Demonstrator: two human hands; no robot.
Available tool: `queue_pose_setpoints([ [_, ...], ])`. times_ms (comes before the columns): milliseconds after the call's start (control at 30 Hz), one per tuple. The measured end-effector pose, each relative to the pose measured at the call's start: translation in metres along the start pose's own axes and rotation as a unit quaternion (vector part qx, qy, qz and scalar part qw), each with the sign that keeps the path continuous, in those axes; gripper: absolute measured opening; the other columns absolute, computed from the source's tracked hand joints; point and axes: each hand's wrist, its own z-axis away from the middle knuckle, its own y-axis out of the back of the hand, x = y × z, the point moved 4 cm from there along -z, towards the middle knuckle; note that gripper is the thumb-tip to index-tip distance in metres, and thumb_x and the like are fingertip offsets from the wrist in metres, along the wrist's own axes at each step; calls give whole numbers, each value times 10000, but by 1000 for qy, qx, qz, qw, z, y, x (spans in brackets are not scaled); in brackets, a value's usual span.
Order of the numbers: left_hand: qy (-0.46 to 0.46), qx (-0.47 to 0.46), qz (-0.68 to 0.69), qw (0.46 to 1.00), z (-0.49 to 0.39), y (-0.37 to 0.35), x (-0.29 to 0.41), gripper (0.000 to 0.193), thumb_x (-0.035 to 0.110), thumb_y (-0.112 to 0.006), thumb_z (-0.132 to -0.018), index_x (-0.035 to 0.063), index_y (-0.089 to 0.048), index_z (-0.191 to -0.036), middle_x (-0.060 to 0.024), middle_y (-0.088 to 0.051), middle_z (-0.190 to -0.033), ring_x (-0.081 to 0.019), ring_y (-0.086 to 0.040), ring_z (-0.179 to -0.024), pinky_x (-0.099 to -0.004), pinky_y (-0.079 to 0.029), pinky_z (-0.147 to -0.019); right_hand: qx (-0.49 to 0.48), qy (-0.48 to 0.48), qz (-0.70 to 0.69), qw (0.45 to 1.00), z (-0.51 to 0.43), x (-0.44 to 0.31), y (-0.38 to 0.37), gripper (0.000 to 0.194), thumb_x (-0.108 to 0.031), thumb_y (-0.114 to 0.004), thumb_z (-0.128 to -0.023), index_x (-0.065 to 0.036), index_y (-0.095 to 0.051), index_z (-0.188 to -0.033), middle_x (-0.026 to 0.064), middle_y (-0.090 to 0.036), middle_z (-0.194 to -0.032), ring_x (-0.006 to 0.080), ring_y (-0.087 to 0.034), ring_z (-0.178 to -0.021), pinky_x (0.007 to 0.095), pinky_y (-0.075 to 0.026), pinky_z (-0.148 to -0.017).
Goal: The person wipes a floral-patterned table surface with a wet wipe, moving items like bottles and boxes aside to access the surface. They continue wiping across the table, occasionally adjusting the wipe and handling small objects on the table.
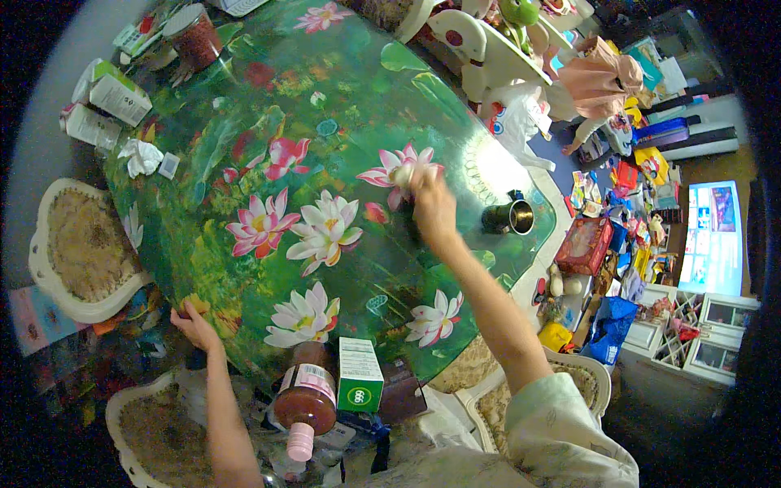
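Note:
Before me is a table with a green lotus-printed cover (341, 177). My right hand (434, 204) is low over a pink-and-white printed lotus on the right half, its fingers bent and blurred by motion. A pale patch shows at its fingertips; whether that is a held thing or the print cannot be told. At the left edge of the cover rests my left hand (196, 326), thumb and fingers apart, with nothing visible in it. A dark metal mug (507, 218) stands right of my right hand. Nearest me are a pink-capped bottle of reddish liquid (304, 409) and a green-and-white box (360, 375).
A lidded jar (194, 39), cartons (121, 94) and a crumpled tissue (141, 157) line the far left side. Cream-framed chairs (91, 250) border the table. A plastic bag (515, 119) is at the far right edge. Beyond stand a person (601, 79), piled items and a lit screen (709, 238).

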Motion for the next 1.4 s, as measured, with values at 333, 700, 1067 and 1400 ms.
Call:
queue_pose_setpoints([
  [333, 7, 4, -3, 1000, 1, 2, 12, 638, 449, -489, -953, 23, -303, -1389, -199, -445, -1344, -348, -504, -1154, -418, -403, -929, 82, -64, 21, 994, -25, 43, 6, 339, -4, -535, -767, -46, -544, -1103, 164, -542, -1059, 334, -572, -855, 416, -517, -645],
  [700, 9, 4, 2, 1000, -2, 5, 7, 639, 464, -477, -954, 28, -307, -1390, -196, -439, -1357, -358, -505, -1156, -436, -409, -919, 151, -49, 94, 983, 2, 72, 5, 419, 13, -527, -756, -39, -516, -1172, 141, -535, -1090, 314, -572, -896, 391, -533, -642],
  [1067, -1, 22, -6, 1000, -6, -1, 1, 620, 432, -525, -941, 22, -334, -1366, -203, -460, -1321, -348, -511, -1138, -413, -416, -914, 58, 8, 106, 993, 71, 33, 2, 492, 22, -550, -735, -48, -507, -1219, 118, -512, -1222, 283, -584, -937, 336, -542, -583],
  [1400, 15, 4, -19, 1000, 2, 0, 13, 608, 415, -519, -942, 40, -320, -1378, -191, -477, -1316, -350, -520, -1125, -431, -420, -895, -89, -18, 35, 995, 10, -8, 16, 411, -55, -536, -801, -31, -495, -1210, 203, -505, -1158, 297, -590, -925, 377, -556, -654],
])
